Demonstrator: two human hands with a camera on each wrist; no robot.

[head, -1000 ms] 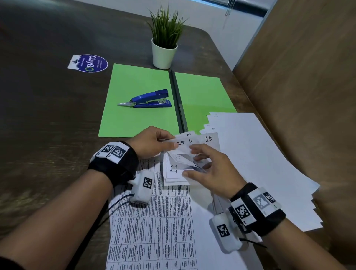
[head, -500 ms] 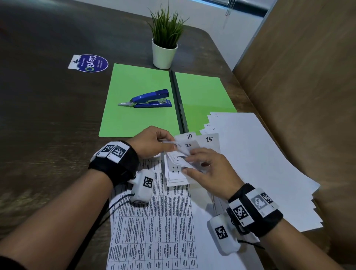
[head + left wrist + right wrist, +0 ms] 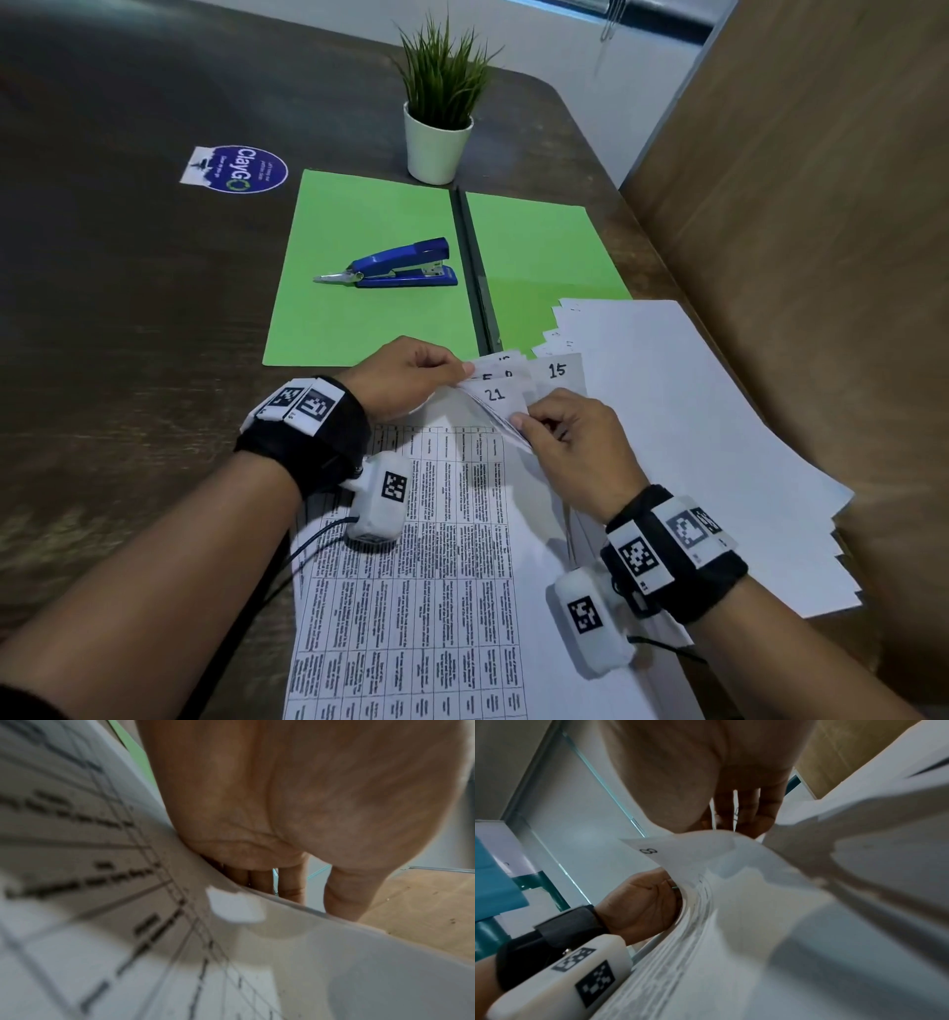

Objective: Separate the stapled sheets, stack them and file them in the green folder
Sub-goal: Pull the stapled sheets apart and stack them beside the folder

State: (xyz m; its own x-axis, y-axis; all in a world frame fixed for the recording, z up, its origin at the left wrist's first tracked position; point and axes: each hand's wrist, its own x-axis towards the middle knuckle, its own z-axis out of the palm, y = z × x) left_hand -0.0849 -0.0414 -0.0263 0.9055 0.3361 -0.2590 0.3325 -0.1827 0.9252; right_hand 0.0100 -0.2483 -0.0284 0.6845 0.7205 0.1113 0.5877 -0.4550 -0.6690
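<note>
A bundle of white numbered sheets point(image 3: 495, 395) lies near the table's front, its top corner showing "21". My left hand point(image 3: 411, 377) pinches the bundle's upper left corner. My right hand point(image 3: 565, 437) pinches a lifted sheet at the right, bending it up from the bundle. In the right wrist view a curled sheet point(image 3: 680, 852) arcs between both hands. The green folder point(image 3: 359, 267) lies open and flat behind the hands. A blue stapler point(image 3: 398, 264) rests on the folder's left half. A printed table sheet point(image 3: 426, 565) lies under my wrists.
A fanned spread of white sheets point(image 3: 693, 437) covers the table's right side, one marked "15". A potted plant point(image 3: 439, 103) stands behind the folder. A round blue sticker point(image 3: 241, 169) sits at the back left. A brown wall panel point(image 3: 796, 205) borders the right.
The right hand has flipped through the bundle's sheets; the top visible number changed from 25 and 20 to 21. Both hands stayed at nearly the same spot.
</note>
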